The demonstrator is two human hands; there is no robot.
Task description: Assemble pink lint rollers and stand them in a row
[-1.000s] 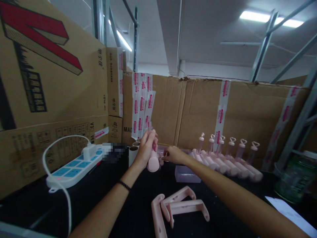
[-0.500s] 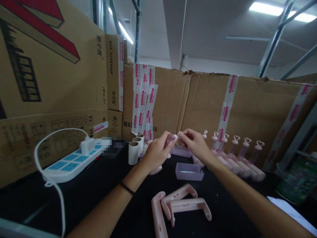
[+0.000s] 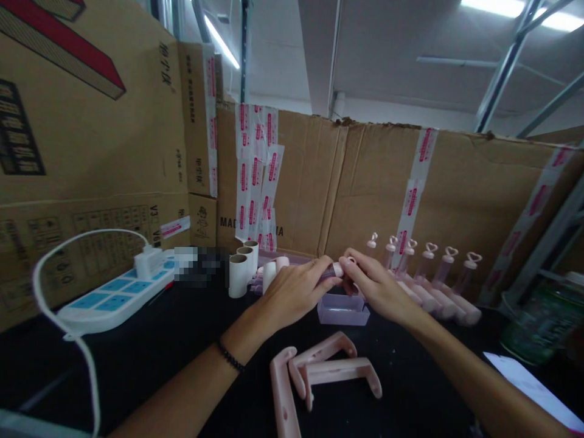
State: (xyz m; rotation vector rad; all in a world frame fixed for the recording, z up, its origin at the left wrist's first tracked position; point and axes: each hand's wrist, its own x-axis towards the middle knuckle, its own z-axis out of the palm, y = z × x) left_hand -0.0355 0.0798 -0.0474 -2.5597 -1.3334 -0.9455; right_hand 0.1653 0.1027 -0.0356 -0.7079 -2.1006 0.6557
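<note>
The tube (image 3: 326, 274) lies between the two hands, its long axis nearly level and running from left to right, with a slight rise towards the right. The left hand (image 3: 295, 291) grasps the body, most of which is hidden in the palm; a short purple length emerges past thumb and forefinger and ends in a pale cap (image 3: 337, 269). This end points straight at the right hand (image 3: 375, 283), which is the nearer of the two to the tip: its thumb and fingers are pinched together on the cap's outer end, though the inner contact is covered. The hands thus meet along the tube's axis from opposite sides.

In the view, a tray (image 3: 344, 315) appears just below the hands; brackets (image 3: 337, 370) lie closer to the person on the black table (image 3: 159, 371). White rolls (image 3: 238, 277) stand upright beyond the left wrist. Beyond the right forearm, upright tubes (image 3: 441, 275) with heart-shaped tops rise behind pink cylinders (image 3: 448, 303).
</note>
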